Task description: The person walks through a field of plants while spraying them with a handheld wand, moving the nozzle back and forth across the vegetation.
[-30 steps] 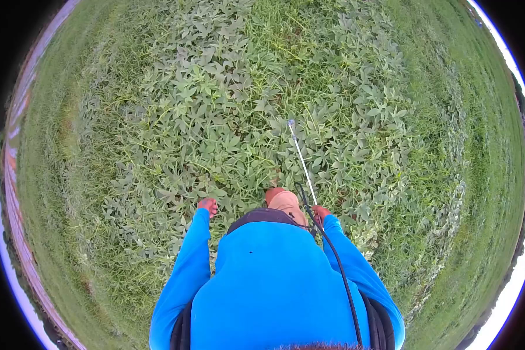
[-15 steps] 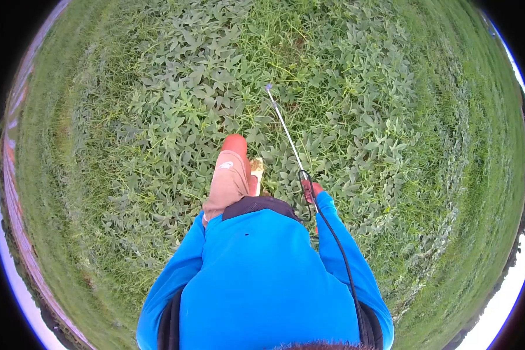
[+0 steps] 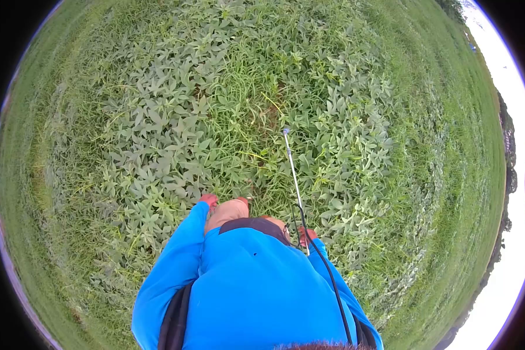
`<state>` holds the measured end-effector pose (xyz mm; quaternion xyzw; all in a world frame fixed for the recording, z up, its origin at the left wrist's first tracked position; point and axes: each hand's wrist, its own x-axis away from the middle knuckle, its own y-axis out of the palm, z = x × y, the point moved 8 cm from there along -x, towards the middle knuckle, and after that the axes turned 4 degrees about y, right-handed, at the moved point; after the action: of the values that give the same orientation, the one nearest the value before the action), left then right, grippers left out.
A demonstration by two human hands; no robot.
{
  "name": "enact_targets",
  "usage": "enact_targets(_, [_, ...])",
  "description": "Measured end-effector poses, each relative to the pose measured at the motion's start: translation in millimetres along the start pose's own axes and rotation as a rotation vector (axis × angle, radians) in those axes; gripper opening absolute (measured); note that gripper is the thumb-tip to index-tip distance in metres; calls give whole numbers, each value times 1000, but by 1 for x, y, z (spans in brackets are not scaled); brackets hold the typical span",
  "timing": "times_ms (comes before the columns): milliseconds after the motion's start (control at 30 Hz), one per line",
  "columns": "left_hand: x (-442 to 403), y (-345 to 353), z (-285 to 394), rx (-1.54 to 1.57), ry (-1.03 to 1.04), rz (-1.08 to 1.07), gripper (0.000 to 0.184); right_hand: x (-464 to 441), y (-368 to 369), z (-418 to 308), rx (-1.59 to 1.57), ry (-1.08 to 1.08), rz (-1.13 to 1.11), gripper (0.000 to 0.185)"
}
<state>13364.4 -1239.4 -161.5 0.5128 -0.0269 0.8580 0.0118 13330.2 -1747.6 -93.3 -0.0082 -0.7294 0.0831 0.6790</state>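
Note:
My right hand (image 3: 307, 235) is closed around a spray wand (image 3: 293, 172), a thin pale metal lance with a bluish nozzle (image 3: 286, 132) at its far tip. The wand points forward, its nozzle over the greenery. A black hose (image 3: 332, 274) loops beside the grip and runs back along my right sleeve. By my left thigh is my left hand (image 3: 209, 201); its fingers are too small to make out, and no object shows in it.
Broad-leaved crop plants (image 3: 163, 122) grow on both sides, with grass (image 3: 239, 81) between the rows. A bit of bare reddish soil (image 3: 268, 114) shows ahead. Black straps (image 3: 178, 321) lie at the sides of my blue top. Trees (image 3: 507, 134) line the horizon at right.
The wand's nozzle has shifted right and closer to me as the view turned. My left hand, hidden before, now shows beside my thigh. The raised left knee has dropped back.

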Motion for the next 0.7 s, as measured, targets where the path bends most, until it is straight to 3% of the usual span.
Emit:
enact_targets(33, [-2, -4, 57, 68, 102, -1, 26, 52, 2, -44, 99, -42, 172, 32])
enact_targets(200, [-36, -26, 287, 114, 281, -27, 25, 48, -19, -146, 80, -53, 227, 34])
enact_targets(300, [-49, -32, 375, 195, 270, -97, 25, 36, -15, -207, 73, -79, 235, 33])
enact_targets(333, [-56, -31, 400, 295, 274, -178, 26, 30, -11, -231, 59, -112, 219, 32])
enact_targets(433, [-88, -45, 456, 292, 236, -131, 28, 3, 11, -297, -65, -81, 83, 31])
enact_targets(533, [-139, -68, 505, 266, 201, -123, 31, -16, 26, -375, 44, -48, 115, 30])
enact_targets(667, [-225, -123, 530, 337, 37, 66, 26, -67, 47, -522, 137, 39, -32, 30])
enact_targets(700, [-229, -135, 530, 359, 64, 119, 24, -70, 47, -523, 174, 116, -29, 32])
